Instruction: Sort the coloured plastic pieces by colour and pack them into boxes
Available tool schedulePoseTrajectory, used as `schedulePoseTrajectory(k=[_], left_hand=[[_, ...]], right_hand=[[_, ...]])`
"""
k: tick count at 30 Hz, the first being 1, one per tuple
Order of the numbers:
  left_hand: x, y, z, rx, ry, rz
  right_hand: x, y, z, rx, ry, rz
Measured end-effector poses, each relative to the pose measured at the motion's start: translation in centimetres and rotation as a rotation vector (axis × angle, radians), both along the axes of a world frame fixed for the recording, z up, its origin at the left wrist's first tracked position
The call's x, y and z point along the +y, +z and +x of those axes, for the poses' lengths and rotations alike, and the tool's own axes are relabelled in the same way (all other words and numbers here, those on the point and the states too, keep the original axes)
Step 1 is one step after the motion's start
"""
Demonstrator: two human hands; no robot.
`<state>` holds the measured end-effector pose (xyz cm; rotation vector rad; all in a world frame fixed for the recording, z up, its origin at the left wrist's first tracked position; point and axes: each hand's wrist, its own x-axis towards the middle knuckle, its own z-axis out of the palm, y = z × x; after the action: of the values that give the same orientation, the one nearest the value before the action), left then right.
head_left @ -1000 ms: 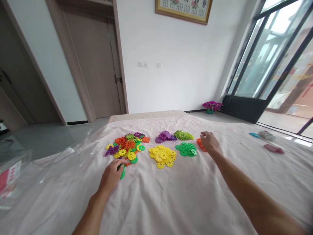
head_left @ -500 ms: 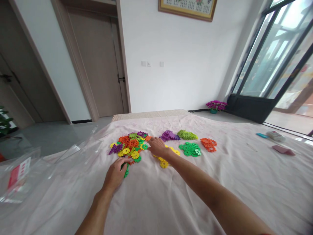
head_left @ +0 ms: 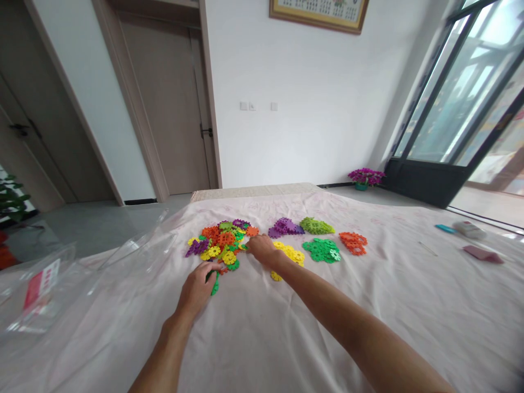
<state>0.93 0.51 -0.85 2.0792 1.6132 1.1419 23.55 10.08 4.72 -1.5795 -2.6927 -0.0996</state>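
Clock: centred on the mixed pile [head_left: 226, 239], with 12 pointing away from the person.
Mixed pile: orange, yellow, green, purple and lime pieces are heaped together on the pale cloth [head_left: 254, 338].
Single-colour piles: the yellow pile [head_left: 291, 252] is placed nearest, at 3 o'clock, with the green pile [head_left: 321, 249] and then the orange pile [head_left: 350, 240] beyond it; the purple pile [head_left: 284, 225] and lime pile [head_left: 316, 225] are set between 2 and 3.
Left hand [head_left: 198, 289]: placed at 7 o'clock, curled in a narrow arch over green discs [head_left: 215, 286]; whether they are pinched or only covered cannot be told.
Right hand [head_left: 264, 251]: placed at 3 o'clock, against the heap's edge, fingers bunched; the fingertips are hidden, so whether a piece is held cannot be told.
Weight and stiffness: thin, light plastic is suggested; little force should be needed.
Slip and snag: smooth faces may slide, while notched rims may be caught on neighbours.
Hold: opposite rims are best pinched, or a thin edge lifted with a fingertip.
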Motion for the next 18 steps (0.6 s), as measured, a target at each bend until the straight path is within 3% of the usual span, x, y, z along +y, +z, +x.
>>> schedulePoseTrajectory(k=[4, 8, 14, 18], left_hand=[[0.0, -0.1, 0.0, 0.003, -0.005, 0.008], [0.0, -0.1, -0.1, 0.009, -0.011, -0.001], [0.2, -0.4, -0.2, 0.014, -0.01, 0.002], [0.3, -0.5, -0.2, 0.014, -0.005, 0.007]], right_hand=[[-0.1, 0.5, 0.8, 0.052, -0.043, 0.011], [-0.1, 1.2, 3.2, 0.292, -0.162, 0.05], [0.5, 2.0, 11.5, 0.538, -0.397, 0.089], [-0.4, 2.1, 17.6, 0.526, -0.526, 0.161]])
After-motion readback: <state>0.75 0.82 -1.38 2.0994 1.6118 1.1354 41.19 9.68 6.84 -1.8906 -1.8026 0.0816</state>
